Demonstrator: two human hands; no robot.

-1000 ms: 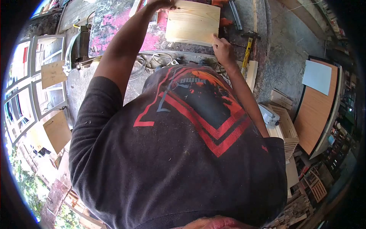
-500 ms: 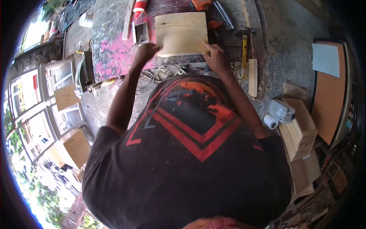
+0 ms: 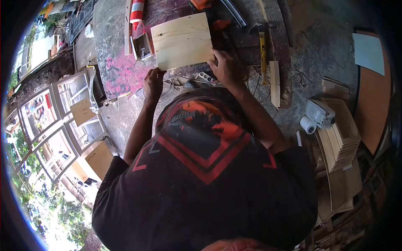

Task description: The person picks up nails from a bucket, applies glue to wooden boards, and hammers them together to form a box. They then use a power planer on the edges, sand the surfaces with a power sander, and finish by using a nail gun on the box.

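A pale wooden panel (image 3: 182,41) lies tilted a little over the stained table (image 3: 119,69). At its near left corner my left hand (image 3: 154,83) pinches the edge between thumb and fingers. My right hand (image 3: 226,69) grips the near right corner, fingers closed on it. Just left of the panel stands a small open wooden frame (image 3: 143,46), with a red and white glue bottle (image 3: 137,13) behind it. Orange and black tools (image 3: 202,4) sit beyond the panel's far edge.
Right of my right hand lie a yellow level (image 3: 263,56) and a wood strip (image 3: 274,83). A metal rail (image 3: 233,12) is at the back. Cables and a power strip (image 3: 205,76) are at the near edge. Stacked wooden frames (image 3: 335,142) stand at right.
The panel has turned counterclockwise, its left side now nearer my body. My left hand has moved from beside the panel's left edge to its near left corner. The whole view has shifted slightly.
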